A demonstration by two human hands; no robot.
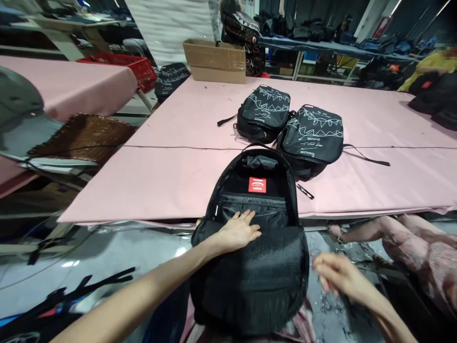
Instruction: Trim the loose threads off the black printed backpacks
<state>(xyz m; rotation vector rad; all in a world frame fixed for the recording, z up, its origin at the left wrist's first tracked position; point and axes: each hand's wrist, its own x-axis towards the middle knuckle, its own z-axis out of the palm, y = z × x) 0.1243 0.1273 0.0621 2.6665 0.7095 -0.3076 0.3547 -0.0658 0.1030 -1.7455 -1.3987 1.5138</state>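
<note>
A black backpack [250, 281] lies unzipped, its upper part leaning on the table edge and its lower part over my lap. Inside it a red label [257, 185] shows on the back panel, above a dark inner pocket. My left hand [240, 232] rests inside the opening, palm down with fingers spread, holding nothing. To the right of the backpack, apart from it, is my right hand [333, 272]. Its fingers are curled and blurred, and whether anything is between them cannot be made out. Small thread snips [305, 191] lie on the table beside the backpack.
Two black backpacks with white zigzag print, one on the left [264, 112] and one on the right [314, 136], lie on the pink table [171, 176]. A cardboard box [214, 62] stands at the far edge. Another person's legs [410, 243] are at the right.
</note>
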